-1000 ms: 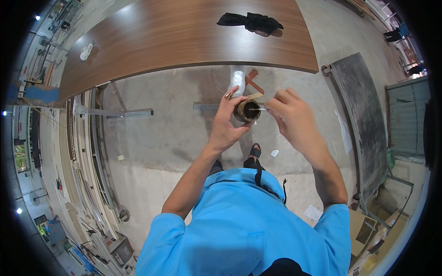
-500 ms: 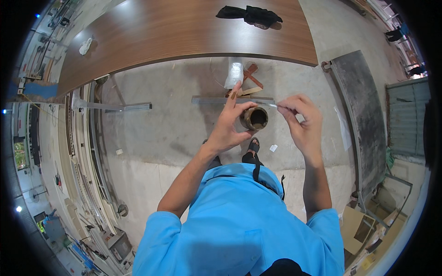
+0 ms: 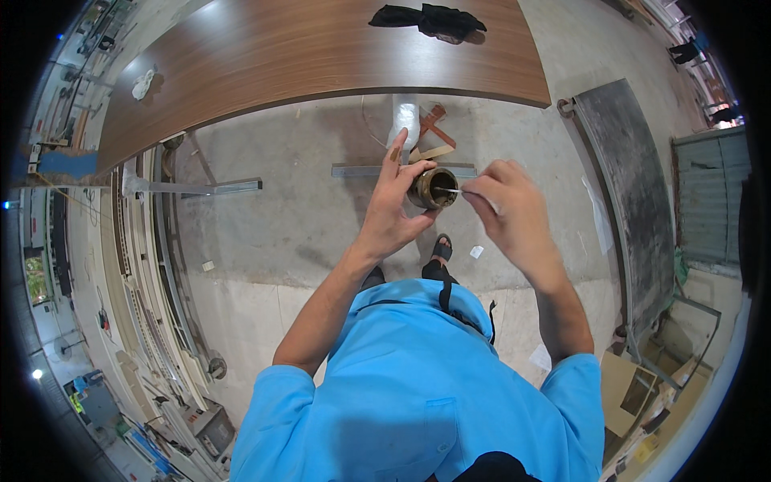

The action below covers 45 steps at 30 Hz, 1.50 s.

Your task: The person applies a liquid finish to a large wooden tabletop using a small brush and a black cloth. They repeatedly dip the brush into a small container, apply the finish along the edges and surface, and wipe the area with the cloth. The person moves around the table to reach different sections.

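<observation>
My left hand (image 3: pixel 389 207) is wrapped round the side of a small brown-stained jar (image 3: pixel 422 193), its index finger stretched out past it. The jar's open mouth is tilted to the right, and its inside looks dark. In a pinch, my right hand (image 3: pixel 511 210) holds a thin, pale stick-like tool (image 3: pixel 450 190). That tool reaches through the mouth into the jar; what its inner end looks like is hidden. A brown smear marks a finger of my left hand. Both hands are above the floor, short of the wooden board.
A large brown wood-grain board (image 3: pixel 321 60) lies ahead, bearing a black cloth (image 3: pixel 430 22) and a crumpled white piece (image 3: pixel 144 84). A dark-topped cart (image 3: pixel 634 201) stands at right. Long pale strips (image 3: pixel 132 297) are stacked at left. Metal bars (image 3: pixel 217 188) cross low near the floor.
My right hand has moved left and slightly down, bringing the thin tool from the jar's rim into its mouth. My left hand and the jar have shifted slightly left and up.
</observation>
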{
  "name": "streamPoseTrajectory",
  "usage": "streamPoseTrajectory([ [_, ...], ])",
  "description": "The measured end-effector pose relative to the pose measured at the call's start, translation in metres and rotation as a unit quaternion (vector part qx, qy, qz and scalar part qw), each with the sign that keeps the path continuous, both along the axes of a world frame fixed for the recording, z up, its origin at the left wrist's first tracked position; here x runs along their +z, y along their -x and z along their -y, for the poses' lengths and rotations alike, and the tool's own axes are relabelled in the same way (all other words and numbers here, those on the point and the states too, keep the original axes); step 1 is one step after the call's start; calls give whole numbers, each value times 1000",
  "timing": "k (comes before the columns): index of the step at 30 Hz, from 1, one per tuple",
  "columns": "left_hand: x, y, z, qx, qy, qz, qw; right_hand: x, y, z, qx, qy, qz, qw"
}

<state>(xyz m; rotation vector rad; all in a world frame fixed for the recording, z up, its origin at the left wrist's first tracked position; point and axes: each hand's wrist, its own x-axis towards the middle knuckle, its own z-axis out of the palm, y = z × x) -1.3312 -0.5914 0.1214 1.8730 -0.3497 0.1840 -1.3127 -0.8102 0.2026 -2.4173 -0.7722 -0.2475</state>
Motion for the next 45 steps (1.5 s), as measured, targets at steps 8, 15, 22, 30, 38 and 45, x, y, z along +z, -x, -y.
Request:
streamPoseTrajectory([
  [8, 1, -3, -7, 17, 9, 7, 1000, -22, -4, 15, -35, -162, -171, 971],
  [15, -2, -6, -10, 16, 32, -7, 999, -30, 2, 9, -40, -200, -198, 959],
  [22, -10, -11, -23, -10, 29, -38, 999, -50, 16, -9, -87, -200, -173, 961],
  [30, -31, -49, -6, -87, -34, -31, 995, -97, 20, 2, -139, -304, -154, 930],
  [38, -71, -71, 42, -93, 18, -148, 984, -249, -72, 148, -456, -427, -188, 758],
  [45, -111, -64, 72, -83, -11, -199, 977, -292, -173, 201, -451, -363, 4, 815],
])
